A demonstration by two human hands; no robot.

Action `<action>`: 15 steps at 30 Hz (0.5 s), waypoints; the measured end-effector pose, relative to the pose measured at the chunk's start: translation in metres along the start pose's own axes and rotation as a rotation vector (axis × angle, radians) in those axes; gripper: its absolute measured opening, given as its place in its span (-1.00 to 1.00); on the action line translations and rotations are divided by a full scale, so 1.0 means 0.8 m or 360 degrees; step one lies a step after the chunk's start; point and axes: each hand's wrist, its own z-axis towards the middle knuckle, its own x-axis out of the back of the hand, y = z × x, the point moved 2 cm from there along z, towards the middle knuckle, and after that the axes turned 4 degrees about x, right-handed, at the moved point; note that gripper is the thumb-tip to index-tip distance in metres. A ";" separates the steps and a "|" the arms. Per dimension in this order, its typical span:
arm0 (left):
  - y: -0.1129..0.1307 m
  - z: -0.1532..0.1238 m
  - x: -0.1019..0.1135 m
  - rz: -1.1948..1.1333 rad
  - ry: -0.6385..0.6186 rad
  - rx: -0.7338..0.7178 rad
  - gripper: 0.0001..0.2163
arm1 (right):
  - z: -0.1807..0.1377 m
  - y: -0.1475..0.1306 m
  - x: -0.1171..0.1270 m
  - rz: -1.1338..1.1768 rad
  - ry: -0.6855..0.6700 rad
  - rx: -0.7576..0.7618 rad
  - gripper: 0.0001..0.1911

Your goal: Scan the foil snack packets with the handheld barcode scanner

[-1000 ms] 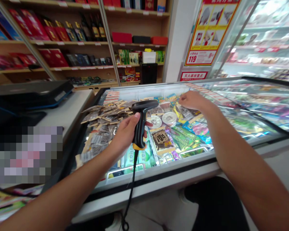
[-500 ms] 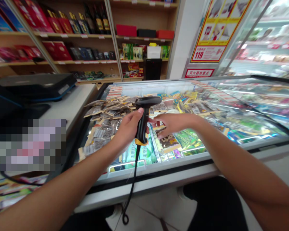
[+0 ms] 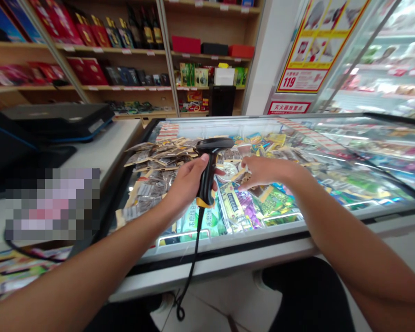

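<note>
My left hand (image 3: 190, 177) is wrapped round the handle of a black and yellow barcode scanner (image 3: 206, 177), held upright over the glass-topped freezer case. Its head points right, and its cord (image 3: 194, 249) hangs down past the front edge. To the right, my right hand (image 3: 263, 173) curves down with its fingertips on a brown-and-tan snack packet (image 3: 263, 192); the hand covers part of it. Below the hand lies a yellow-green packet (image 3: 235, 205). Mint-green packets (image 3: 193, 219) sit beneath the scanner, and several brown snack packets (image 3: 169, 154) are piled on the left.
A white counter (image 3: 119, 147) with a black machine (image 3: 58, 121) stands at the left, a blurred-out object on it. Wooden shelves (image 3: 117, 50) with boxes and bottles rise behind. The freezer's front rim (image 3: 249, 263) is close to my legs.
My right hand has moved right, and the brown snack packet has shifted right with it, uncovering the yellow-green packet. My left hand keeps the scanner in nearly the same place.
</note>
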 end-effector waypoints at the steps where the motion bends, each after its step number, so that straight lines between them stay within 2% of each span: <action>1: -0.001 0.001 0.000 -0.0003 -0.0001 0.0005 -0.48 | 0.001 0.003 0.003 0.0023 -0.0037 -0.0002 -0.48; 3: -0.002 0.002 0.001 0.0003 -0.0007 0.0041 -0.47 | 0.007 0.005 0.012 0.0146 -0.0025 0.0056 -0.48; 5: -0.002 0.002 0.002 -0.0002 -0.0001 0.0067 -0.46 | 0.014 0.006 0.024 0.0456 0.0099 0.0149 -0.45; 9: 0.004 -0.002 -0.001 -0.0062 -0.0005 0.0042 -0.43 | 0.023 0.013 0.034 0.1561 0.0361 0.0162 -0.47; 11: 0.010 -0.006 -0.004 -0.0097 -0.0065 0.0045 -0.40 | 0.026 0.018 0.031 0.1942 0.0437 0.0080 -0.47; 15: 0.019 -0.013 -0.008 -0.0159 -0.0159 0.0033 -0.35 | 0.028 0.019 0.024 0.2201 0.0534 -0.0035 -0.51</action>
